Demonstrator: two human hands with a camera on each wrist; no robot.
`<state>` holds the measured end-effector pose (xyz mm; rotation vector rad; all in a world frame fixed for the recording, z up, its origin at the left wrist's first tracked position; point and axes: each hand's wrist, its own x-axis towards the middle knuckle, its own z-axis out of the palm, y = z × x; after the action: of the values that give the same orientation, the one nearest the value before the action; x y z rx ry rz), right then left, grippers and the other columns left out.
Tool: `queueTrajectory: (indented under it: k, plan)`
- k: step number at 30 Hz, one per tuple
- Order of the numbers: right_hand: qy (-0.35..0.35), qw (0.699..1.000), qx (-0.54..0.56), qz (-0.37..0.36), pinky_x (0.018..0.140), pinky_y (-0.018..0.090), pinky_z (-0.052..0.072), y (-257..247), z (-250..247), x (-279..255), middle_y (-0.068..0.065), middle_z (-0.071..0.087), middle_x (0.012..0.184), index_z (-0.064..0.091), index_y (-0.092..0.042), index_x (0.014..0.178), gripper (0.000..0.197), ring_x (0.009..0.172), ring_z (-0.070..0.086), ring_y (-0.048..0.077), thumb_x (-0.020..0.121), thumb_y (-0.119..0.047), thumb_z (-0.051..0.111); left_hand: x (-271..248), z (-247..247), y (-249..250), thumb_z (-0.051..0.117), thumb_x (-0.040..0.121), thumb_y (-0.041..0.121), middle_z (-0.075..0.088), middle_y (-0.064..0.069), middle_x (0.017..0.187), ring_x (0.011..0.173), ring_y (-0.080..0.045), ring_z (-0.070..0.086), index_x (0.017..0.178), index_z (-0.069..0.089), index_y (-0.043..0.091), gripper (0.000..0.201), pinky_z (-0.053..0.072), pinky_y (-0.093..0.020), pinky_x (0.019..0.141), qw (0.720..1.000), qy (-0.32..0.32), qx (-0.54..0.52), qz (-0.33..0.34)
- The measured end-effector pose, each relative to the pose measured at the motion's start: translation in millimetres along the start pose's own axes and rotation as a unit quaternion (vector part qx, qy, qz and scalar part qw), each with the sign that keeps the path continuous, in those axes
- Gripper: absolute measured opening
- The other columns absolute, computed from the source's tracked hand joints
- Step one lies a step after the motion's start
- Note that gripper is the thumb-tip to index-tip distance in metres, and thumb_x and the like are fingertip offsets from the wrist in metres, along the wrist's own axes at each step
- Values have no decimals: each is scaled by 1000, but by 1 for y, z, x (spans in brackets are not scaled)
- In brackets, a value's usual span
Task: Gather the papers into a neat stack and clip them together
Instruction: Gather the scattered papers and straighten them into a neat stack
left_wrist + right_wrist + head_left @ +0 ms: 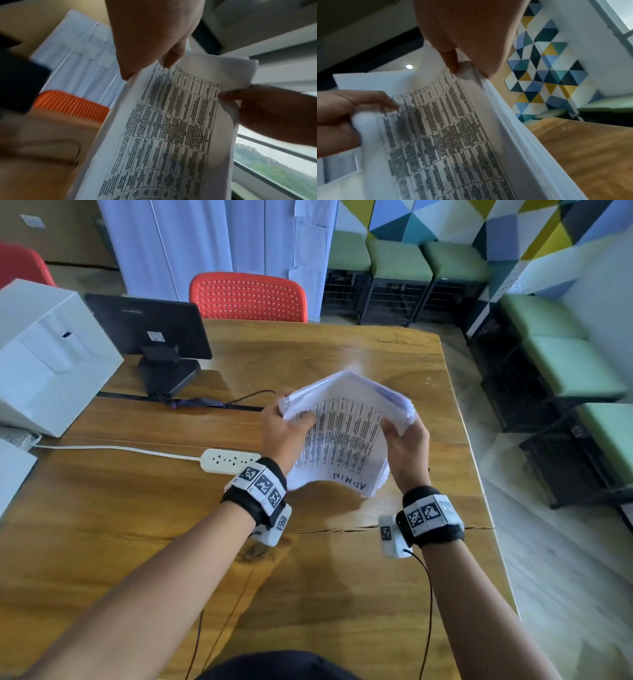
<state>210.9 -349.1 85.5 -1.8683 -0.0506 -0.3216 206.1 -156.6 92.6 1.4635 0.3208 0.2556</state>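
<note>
A thick stack of white papers [342, 433] with a printed table and the handwritten word ADMIN is held up above the wooden table [308, 577], bowed upward in the middle. My left hand [284, 426] grips its left edge, thumb on the top sheet. My right hand [404, 440] grips the right edge, thumb on top and fingers underneath. The left wrist view shows the printed sheet [171, 128] pinched by my left hand [154, 54], with my right hand [267, 112] opposite. The right wrist view shows the stack's layered edge [513, 128] under my right hand [467, 56]. No clip is in view.
A white power strip [229, 460] and its cable lie left of the papers. A black monitor [150, 326] and a white box [44, 350] stand at the back left. A red chair [248, 297] is behind the table. The table's right edge [479, 474] is close to my right hand.
</note>
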Motion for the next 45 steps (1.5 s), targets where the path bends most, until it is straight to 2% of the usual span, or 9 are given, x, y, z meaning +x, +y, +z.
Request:
queueTrajectory:
  k: [4,8,13,26,30,33,36,39,45]
  plan:
    - [17,995,100,5,76,32,50,0,-6,-9,13,62,96,56,-7,108,37,86,60,18,77,13,48,1,-12,9,71,72,-10,63,4,85,64,4,62,91,54,23,42,53,-16,56,997,-47,7,66]
    - [30,997,36,62,77,34,52,24,10,-14,11,64,97,58,-2,109,40,83,61,10,74,13,45,10,-18,-21,63,76,-9,62,-16,112,59,-15,55,100,52,41,57,47,-30,52,993,-79,75,-34]
    - [27,996,62,64,73,33,54,25,3,-6,16,65,97,57,-4,110,44,86,62,23,72,12,43,26,-20,-26,66,72,4,62,-19,123,77,-25,64,132,48,3,63,58,-32,66,994,-59,82,-36]
    - [-53,995,34,72,73,35,59,26,-17,2,15,73,91,64,0,95,18,82,71,18,80,10,66,30,-38,-27,69,78,-6,69,-9,104,99,-28,67,103,63,9,30,56,-39,86,985,-115,58,-116]
    - [-98,994,-29,46,76,46,56,12,-23,17,27,71,93,64,8,92,16,80,67,23,76,11,68,32,-52,-15,85,62,2,53,-3,128,115,-19,53,122,45,20,73,53,-21,79,985,-115,126,-20]
    - [-163,981,-105,6,64,20,51,-2,-22,25,-3,72,81,72,-11,93,29,72,65,0,75,11,64,27,-43,2,90,55,26,44,12,133,123,-11,43,128,42,37,88,38,-31,96,934,-176,291,107]
    - [-221,961,-163,-17,62,7,39,-11,-11,28,-16,64,74,71,-19,86,32,64,55,-13,73,8,61,23,-23,10,87,63,22,63,6,110,101,-13,59,117,60,23,60,44,-30,87,894,-304,316,85]
    - [-245,955,-168,-8,70,14,46,-10,-11,28,-12,70,83,71,-16,95,29,75,63,-4,75,3,64,25,-15,6,81,72,14,59,1,67,68,-19,57,67,65,10,17,43,-33,69,898,-314,308,16]
    - [-217,945,-212,123,60,27,42,59,-69,2,-14,60,60,70,-26,74,14,57,50,1,65,-21,81,33,-52,-8,80,73,11,69,-10,89,85,-23,65,88,69,2,21,54,-37,81,925,-255,273,-68]
